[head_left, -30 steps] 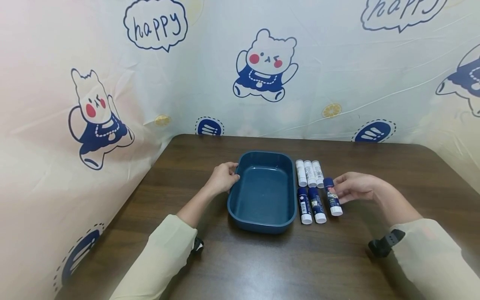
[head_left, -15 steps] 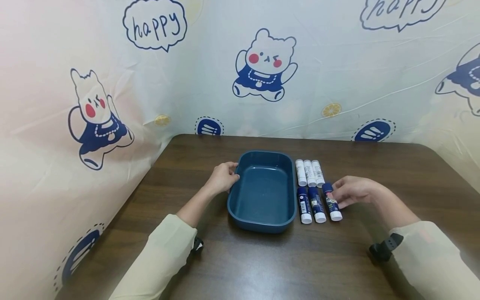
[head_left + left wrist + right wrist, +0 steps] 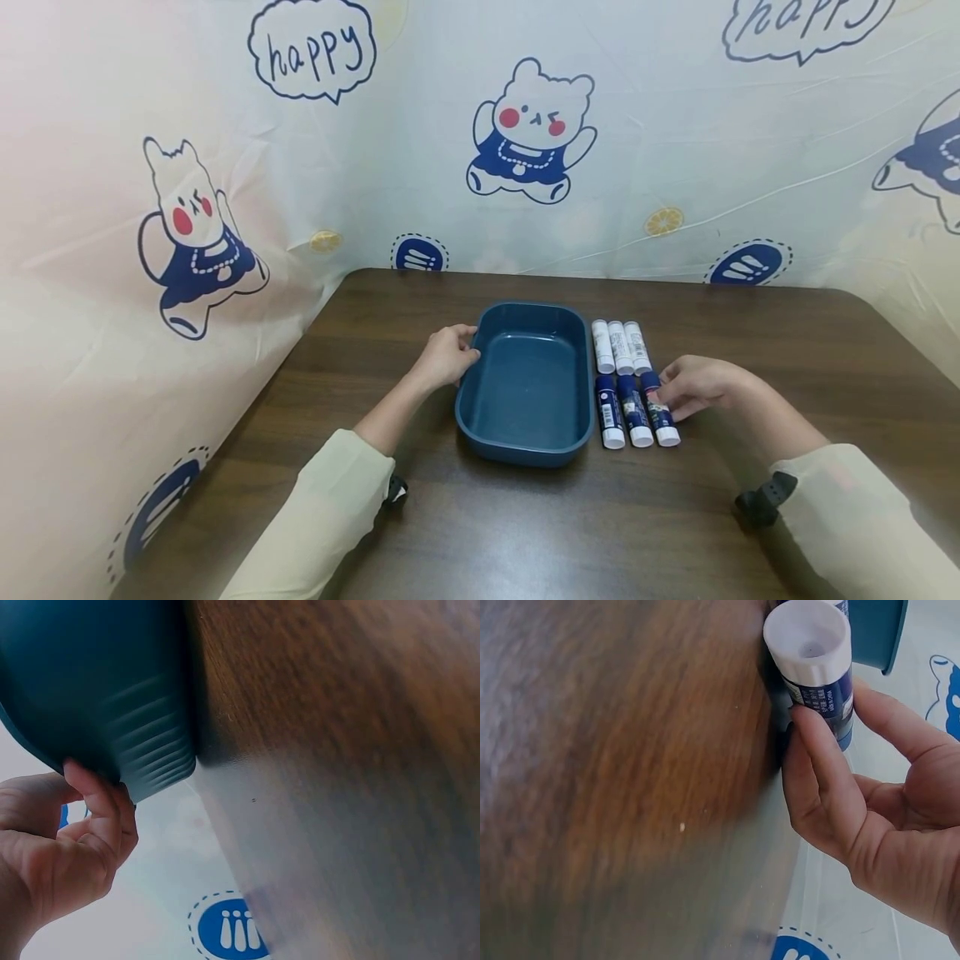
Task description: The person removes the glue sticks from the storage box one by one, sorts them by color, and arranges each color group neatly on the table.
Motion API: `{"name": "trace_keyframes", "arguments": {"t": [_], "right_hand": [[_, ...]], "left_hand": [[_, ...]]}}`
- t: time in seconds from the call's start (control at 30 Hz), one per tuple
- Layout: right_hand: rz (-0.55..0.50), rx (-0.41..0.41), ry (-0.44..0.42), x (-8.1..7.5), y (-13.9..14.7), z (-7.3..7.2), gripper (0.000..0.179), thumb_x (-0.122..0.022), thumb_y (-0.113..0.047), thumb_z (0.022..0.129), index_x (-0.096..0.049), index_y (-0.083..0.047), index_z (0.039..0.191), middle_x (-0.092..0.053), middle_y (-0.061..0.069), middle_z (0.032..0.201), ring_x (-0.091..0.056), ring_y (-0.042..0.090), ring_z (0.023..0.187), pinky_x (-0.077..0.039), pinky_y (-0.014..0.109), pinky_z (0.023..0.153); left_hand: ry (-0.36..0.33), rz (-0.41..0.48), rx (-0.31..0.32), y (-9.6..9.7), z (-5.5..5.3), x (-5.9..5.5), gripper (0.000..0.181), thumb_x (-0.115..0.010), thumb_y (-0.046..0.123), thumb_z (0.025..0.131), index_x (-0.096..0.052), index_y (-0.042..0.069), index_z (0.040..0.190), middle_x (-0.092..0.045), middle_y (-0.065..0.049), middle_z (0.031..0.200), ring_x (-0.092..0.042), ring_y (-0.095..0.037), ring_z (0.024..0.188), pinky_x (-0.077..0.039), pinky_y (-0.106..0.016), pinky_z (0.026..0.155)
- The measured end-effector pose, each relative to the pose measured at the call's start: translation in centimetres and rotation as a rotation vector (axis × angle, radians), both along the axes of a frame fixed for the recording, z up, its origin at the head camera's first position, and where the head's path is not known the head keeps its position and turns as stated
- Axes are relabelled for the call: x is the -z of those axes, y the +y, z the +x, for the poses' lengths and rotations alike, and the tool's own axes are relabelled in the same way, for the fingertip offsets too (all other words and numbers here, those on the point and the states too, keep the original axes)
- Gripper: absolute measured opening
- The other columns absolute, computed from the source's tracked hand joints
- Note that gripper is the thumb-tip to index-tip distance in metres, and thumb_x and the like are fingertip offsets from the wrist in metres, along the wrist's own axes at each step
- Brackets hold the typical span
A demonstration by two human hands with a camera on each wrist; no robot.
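Observation:
A dark teal plastic basin stands on the table. At its left rim my left hand holds on; the left wrist view shows curled fingers against the basin's ribbed outer wall. To the basin's right, my right hand pinches a blue glue stick with a white base, between thumb and fingers. This stick lies beside two more blue glue sticks, one in the middle and one nearest the basin. In the right wrist view, the held stick's white end faces the camera.
Behind the blue sticks lie three white glue sticks side by side. The brown wooden table ends at a cartoon-printed curtain at the back and left.
My right hand has brought its blue glue stick leftward and down, closing the gap to the middle blue one. The left hand and the basin have stayed in place.

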State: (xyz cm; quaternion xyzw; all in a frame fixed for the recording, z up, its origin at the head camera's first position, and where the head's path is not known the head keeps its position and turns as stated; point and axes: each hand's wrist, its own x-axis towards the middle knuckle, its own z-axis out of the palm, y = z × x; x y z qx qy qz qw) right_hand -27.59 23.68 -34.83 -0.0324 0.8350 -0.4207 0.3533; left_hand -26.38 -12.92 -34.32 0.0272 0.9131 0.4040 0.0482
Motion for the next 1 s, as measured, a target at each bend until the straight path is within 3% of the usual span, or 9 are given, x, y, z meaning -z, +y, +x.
{"name": "trace_keyframes", "arguments": {"t": [0.47,0.7,1.0], "right_hand": [[0.025,0.004,0.022,0.09,-0.19,0.01,0.045,-0.07,-0.021,0.083,-0.05,0.01,0.109,-0.055,0.017,0.099,-0.057,0.022,0.084,-0.053,0.032,0.074],[0.04,0.008,0.027,0.25,-0.28,-0.01,0.046,-0.069,-0.019,0.084,-0.048,0.012,0.111,-0.055,0.019,0.1,-0.058,0.021,0.084,-0.054,0.032,0.073],[0.011,0.022,0.03,0.23,-0.25,0.11,0.04,-0.067,-0.011,0.084,-0.049,0.012,0.11,-0.055,0.018,0.099,-0.058,0.021,0.085,-0.053,0.032,0.074]], "left_hand": [[-0.001,0.0,0.004,0.18,0.2,-0.1,0.044,-0.053,0.007,0.093,-0.043,0.0,0.135,-0.054,-0.01,0.071,-0.05,-0.018,0.044,-0.051,-0.032,0.05],[-0.006,0.023,0.002,0.34,0.31,-0.15,0.044,-0.052,0.005,0.093,-0.04,-0.001,0.136,-0.052,-0.01,0.07,-0.049,-0.016,0.043,-0.053,-0.038,0.055],[-0.02,0.034,-0.003,0.42,0.38,-0.24,0.044,-0.051,0.005,0.094,-0.039,0.0,0.136,-0.052,-0.01,0.072,-0.051,-0.016,0.046,-0.053,-0.035,0.054]]}}
